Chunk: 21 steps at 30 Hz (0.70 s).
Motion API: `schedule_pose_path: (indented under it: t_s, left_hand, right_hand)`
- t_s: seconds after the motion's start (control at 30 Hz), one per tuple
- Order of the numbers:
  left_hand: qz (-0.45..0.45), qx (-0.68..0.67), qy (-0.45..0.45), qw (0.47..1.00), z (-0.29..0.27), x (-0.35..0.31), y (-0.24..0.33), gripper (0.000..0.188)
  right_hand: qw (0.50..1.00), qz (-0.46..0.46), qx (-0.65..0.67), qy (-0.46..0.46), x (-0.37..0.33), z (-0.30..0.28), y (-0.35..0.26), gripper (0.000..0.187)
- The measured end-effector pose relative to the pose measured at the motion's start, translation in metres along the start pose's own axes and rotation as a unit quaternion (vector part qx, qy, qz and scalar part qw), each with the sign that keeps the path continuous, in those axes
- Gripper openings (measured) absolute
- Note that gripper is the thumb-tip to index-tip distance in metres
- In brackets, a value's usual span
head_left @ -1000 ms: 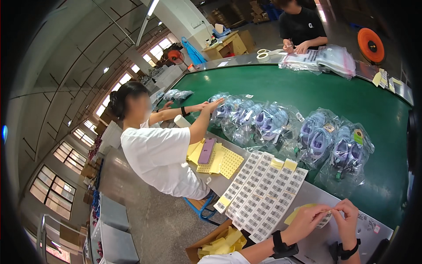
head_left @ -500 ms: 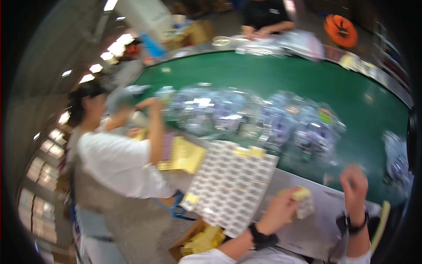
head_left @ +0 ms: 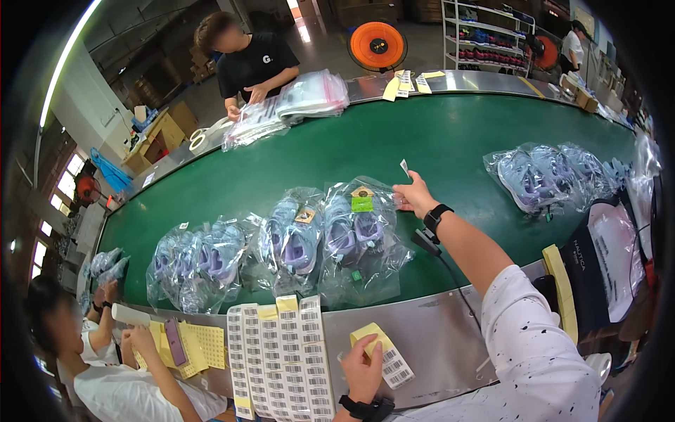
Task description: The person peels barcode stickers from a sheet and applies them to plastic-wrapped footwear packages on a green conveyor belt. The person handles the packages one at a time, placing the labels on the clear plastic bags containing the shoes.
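Observation:
My left hand (head_left: 362,369) is closed on a short strip of white barcode labels (head_left: 395,367) with yellow backing, low over the metal ledge. My right arm stretches forward across the green belt. A small white label (head_left: 404,167) stands at the fingertips of my right hand (head_left: 416,195). That hand's other fingers touch or nearly touch the edge of a clear bag holding pale blue and lilac shoes (head_left: 341,235); the exact contact is hard to make out. Another bagged pair of shoes (head_left: 299,246) lies just left of it, a tan tag on top.
Barcode label sheets (head_left: 281,352) cover the ledge left of my left hand. More bagged shoes lie on the green belt (head_left: 415,126) at left (head_left: 197,257) and right (head_left: 552,176). A black cable (head_left: 460,295) crosses the ledge. Co-workers sit at left and stand across the belt beside clear bags (head_left: 313,95).
My view has swung and steadied. My right hand has gone from above the ledge forward to the bagged shoes, with a small label at its fingertips. My left hand still holds the label strip.

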<state>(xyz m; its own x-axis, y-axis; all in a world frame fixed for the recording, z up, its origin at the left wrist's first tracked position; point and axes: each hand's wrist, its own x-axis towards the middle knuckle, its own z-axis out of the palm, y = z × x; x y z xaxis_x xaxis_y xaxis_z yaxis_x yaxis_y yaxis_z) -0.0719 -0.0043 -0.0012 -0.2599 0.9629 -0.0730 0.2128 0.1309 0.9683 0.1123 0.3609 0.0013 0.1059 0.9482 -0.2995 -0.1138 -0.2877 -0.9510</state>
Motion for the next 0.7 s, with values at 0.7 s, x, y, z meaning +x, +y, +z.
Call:
schedule_pose_path:
  t_s: [0.7]
  left_hand:
    - [-0.046, -0.035, -0.016, 0.998, 0.005, -0.003, 0.003, 0.018]
  right_hand:
    - [0.993, 0.056, -0.069, -0.078, 0.056, -0.009, -0.032, 0.017]
